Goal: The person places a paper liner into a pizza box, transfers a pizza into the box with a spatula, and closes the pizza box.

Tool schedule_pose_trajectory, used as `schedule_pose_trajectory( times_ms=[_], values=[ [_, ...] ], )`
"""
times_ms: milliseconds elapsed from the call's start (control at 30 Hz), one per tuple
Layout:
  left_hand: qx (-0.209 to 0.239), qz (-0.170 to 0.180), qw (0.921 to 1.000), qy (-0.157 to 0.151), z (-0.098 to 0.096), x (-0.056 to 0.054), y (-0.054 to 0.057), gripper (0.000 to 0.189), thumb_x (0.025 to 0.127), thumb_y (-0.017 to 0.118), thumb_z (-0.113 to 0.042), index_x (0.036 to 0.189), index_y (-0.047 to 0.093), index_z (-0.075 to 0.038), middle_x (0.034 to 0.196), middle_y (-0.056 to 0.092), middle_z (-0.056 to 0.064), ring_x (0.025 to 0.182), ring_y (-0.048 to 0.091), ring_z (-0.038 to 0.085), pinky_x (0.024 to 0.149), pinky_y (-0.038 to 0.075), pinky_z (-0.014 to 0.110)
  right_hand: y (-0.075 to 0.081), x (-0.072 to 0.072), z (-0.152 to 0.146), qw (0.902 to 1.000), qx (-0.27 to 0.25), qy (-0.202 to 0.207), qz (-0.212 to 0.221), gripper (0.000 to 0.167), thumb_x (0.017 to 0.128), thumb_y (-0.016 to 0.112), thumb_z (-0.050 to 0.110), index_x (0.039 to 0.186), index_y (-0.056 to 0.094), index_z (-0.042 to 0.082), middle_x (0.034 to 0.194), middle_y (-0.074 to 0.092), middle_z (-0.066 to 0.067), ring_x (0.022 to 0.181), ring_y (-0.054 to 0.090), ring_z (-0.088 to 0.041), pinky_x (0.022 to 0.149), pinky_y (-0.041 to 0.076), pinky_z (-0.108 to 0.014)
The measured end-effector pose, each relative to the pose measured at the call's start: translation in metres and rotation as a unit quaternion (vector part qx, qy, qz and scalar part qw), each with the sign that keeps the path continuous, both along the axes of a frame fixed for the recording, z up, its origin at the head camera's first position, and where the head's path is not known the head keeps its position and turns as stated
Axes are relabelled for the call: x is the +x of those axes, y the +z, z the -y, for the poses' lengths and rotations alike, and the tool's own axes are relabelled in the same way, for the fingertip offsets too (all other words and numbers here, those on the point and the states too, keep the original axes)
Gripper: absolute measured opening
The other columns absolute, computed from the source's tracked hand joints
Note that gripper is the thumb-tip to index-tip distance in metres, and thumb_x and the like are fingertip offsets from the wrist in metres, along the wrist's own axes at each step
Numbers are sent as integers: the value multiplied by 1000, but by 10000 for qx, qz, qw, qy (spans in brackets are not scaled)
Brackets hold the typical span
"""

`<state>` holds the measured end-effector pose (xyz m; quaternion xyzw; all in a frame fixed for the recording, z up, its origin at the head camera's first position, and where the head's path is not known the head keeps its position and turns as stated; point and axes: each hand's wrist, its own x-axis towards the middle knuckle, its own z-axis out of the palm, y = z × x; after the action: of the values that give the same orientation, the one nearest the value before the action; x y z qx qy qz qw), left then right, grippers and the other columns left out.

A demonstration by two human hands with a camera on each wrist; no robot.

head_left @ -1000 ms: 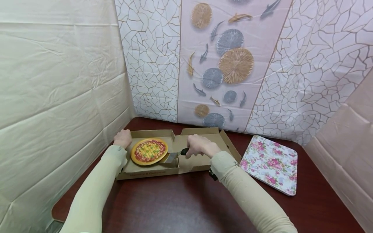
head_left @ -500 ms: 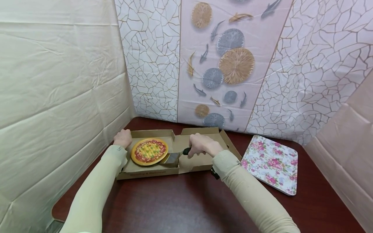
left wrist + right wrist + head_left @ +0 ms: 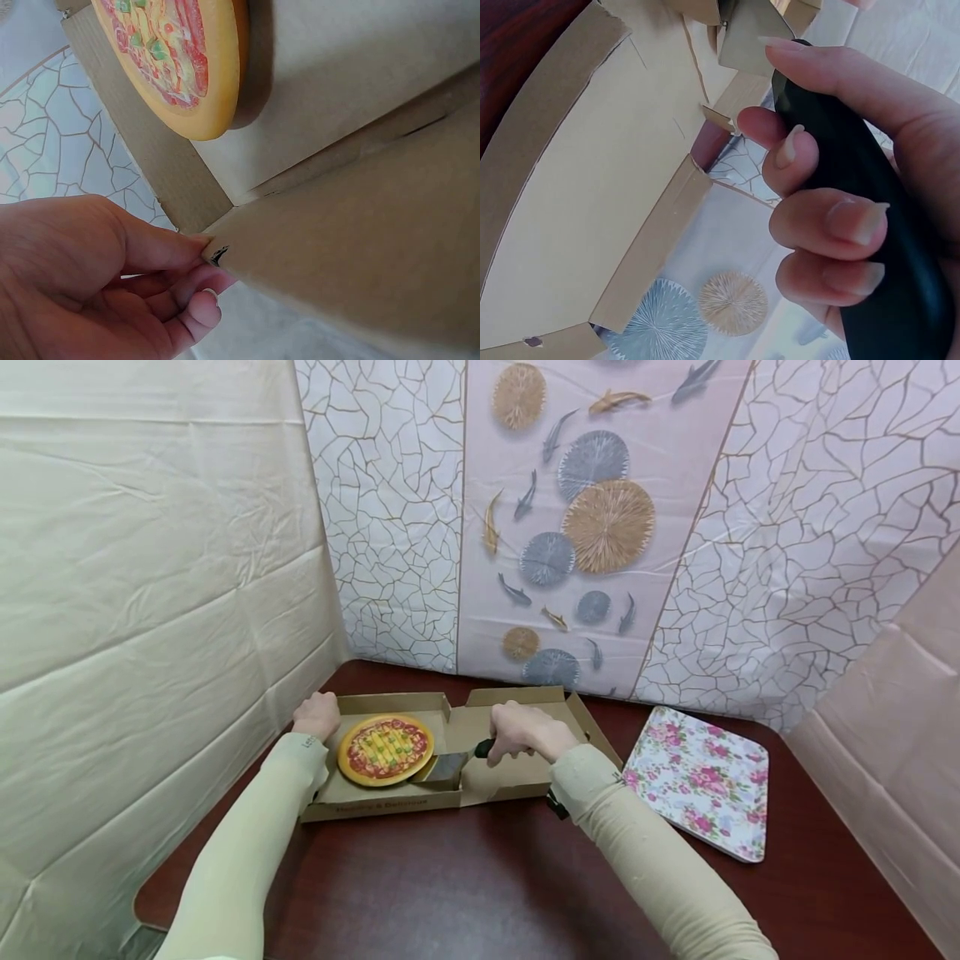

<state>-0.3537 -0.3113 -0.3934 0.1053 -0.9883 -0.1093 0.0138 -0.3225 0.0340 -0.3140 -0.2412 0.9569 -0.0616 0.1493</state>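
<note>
Toward nine o'clock in the open box (image 3: 438,800): the pizza (image 3: 385,750) lay topping up on the cardboard floor.
Spatula (image 3: 450,767): its metal blade reached the pizza's rim at about four o'clock; whether it sat beneath the crust or only against it could not be told.
Right hand (image 3: 517,728): fingers curled round the spatula's black handle (image 3: 847,150), the thumb laid forward toward the blade, a full and firm-looking hold.
Left hand (image 3: 316,717): at the pizza's ten o'clock, thumb and fingers made a narrow pinch on the box wall's corner, with the card between them.
Step in hand: apparently working the blade in at the pizza's edge while the pinched corner steadied the box.
Next move: probably called for a low, nearly flat blade pushed toward nine o'clock, with the box held against sliding.
Lid (image 3: 495,781): folded open at the pizza's three o'clock, beneath the right hand.
Flowered tray (image 3: 701,781): just beside the box at three o'clock, on the dark red table (image 3: 420,893).
Backdrop (image 3: 592,527): rose at twelve o'clock, printed with fish and round shapes.
</note>
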Motion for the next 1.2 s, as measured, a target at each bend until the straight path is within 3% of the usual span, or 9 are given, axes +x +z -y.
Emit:
schedule_pose_trajectory(
  times_ms=[267,700,1200],
  values=[
    [23,-2,10000,10,0,0,-1,32,97,37,-4,117,59,9,116,62,32,105,62,49,80,53,57,1,-1,-2,10000,76,38,3,22,76,81,29,72,73,9,65,69,-9,41,47,-15,37,35,-25],
    [35,37,10000,36,0,1,2,32,96,39,-4,117,59,9,116,61,32,105,61,48,81,53,57,2,-5,-20,10000,-83,-28,37,18,76,81,28,70,71,15,61,67,-6,42,47,-14,36,36,-23],
    [68,-29,9999,73,2,0,-1,33,96,38,-4,118,59,9,118,60,33,107,60,49,84,51,58,-18,-10,-48,9970,-689,288,-202,20,76,81,27,68,71,13,66,71,-16,32,41,-8,33,33,-20]
  ],
)
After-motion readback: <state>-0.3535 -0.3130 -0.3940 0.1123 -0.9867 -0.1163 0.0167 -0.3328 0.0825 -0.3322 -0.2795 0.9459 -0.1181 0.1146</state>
